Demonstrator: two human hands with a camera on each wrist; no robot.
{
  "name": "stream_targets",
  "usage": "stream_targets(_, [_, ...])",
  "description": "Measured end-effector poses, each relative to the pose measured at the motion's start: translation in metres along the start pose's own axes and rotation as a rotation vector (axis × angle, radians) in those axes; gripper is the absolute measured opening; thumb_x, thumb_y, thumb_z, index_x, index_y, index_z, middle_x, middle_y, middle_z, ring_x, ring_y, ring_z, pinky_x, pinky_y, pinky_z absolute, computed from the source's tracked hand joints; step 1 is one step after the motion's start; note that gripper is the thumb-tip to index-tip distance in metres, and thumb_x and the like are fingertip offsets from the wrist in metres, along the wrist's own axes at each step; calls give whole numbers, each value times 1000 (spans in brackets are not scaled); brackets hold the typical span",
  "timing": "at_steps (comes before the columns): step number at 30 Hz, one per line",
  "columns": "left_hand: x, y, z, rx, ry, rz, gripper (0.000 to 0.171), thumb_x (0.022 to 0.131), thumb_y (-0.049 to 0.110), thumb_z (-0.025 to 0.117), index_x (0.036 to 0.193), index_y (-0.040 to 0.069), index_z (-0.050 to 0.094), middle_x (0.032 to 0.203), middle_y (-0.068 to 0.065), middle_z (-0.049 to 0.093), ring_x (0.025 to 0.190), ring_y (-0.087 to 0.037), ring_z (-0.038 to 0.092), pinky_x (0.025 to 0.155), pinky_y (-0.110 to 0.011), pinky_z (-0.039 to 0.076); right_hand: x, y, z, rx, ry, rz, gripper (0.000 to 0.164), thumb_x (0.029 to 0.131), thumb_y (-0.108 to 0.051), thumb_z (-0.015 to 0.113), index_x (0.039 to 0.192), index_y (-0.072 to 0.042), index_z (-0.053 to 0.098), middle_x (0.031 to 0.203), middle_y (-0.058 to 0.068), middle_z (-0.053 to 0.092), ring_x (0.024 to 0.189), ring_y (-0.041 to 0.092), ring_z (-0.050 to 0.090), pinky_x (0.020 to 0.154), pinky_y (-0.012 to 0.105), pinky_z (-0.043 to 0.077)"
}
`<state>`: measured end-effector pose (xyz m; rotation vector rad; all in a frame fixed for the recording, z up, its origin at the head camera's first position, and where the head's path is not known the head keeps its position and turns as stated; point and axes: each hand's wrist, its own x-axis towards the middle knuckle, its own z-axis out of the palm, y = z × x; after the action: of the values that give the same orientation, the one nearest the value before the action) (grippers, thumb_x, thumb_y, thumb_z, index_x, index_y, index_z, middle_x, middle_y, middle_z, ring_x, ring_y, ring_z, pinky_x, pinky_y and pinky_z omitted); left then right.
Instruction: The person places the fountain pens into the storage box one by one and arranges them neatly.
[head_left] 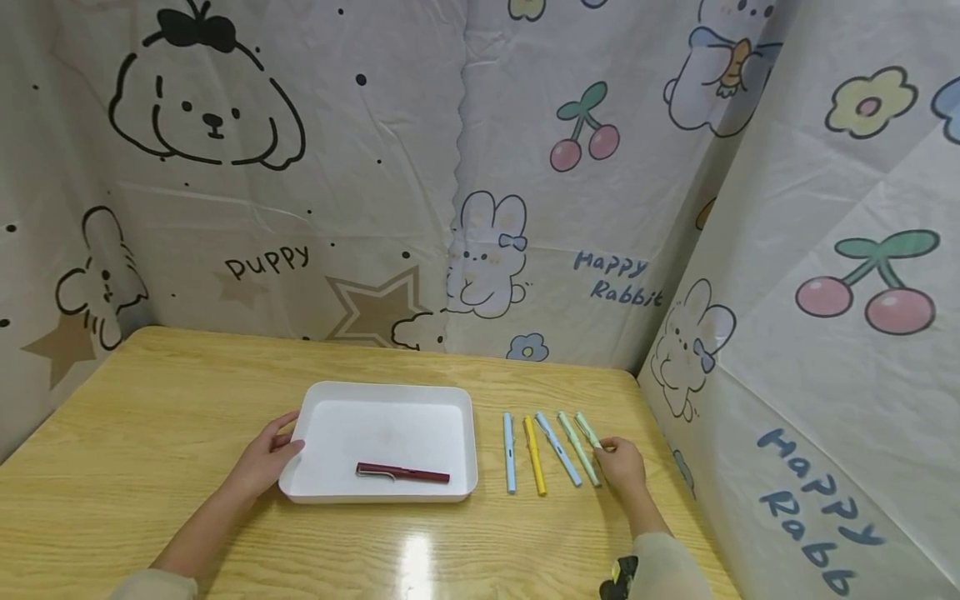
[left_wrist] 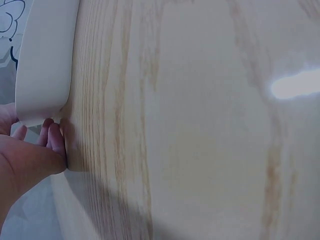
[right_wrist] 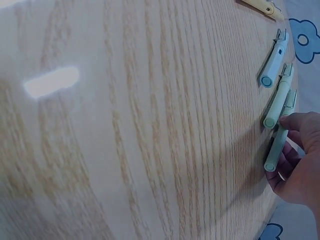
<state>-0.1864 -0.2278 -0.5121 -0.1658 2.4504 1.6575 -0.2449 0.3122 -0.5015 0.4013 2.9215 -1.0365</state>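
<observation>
A white rectangular tray (head_left: 390,425) lies on the table with a dark red pen (head_left: 408,474) inside it, near the front wall. At the tray's left side my left hand (head_left: 258,460) grips the edge, thumb at the rim and fingers around the outside. To the right of the tray several pens lie in a row: a light blue pen (head_left: 509,454), a yellow pen (head_left: 535,457), another light blue pen (head_left: 558,450) and a light green pen (head_left: 580,450). My right hand (head_left: 624,468) pinches the rightmost light green pen (right_wrist: 276,148) between thumb and fingers, close over the tabletop.
The wooden table (head_left: 315,550) ends at the back against a patterned cloth (head_left: 375,192). More of this cloth hangs along the right side, close beyond my right hand. A small black and yellow item (head_left: 619,577) sits by my right sleeve.
</observation>
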Motion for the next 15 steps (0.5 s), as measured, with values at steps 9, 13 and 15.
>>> stream_targets(9, [1,1,0,15,-2,-1,61,100,23,43,149,5,13,140,-38,31,120,-48,45,85,-42,52,-1,-1,-3,65,-31,16,34,93,-17,52,118,5,57,88,15,59,67,18,52,54,27,43])
stream_targets(13, [2,1,0,16,4,-3,60,100,23,43,149,5,14,139,-37,32,119,-47,46,85,-41,53,0,-2,-7,69,-36,4,34,93,-19,54,118,4,58,79,8,54,61,15,47,51,26,40])
stream_targets(15, [2,1,0,15,6,-4,60,100,22,43,149,5,14,139,-37,32,119,-46,46,85,-41,53,1,-4,-8,54,-26,-23,33,92,-18,55,116,5,59,76,7,52,60,14,45,50,25,39])
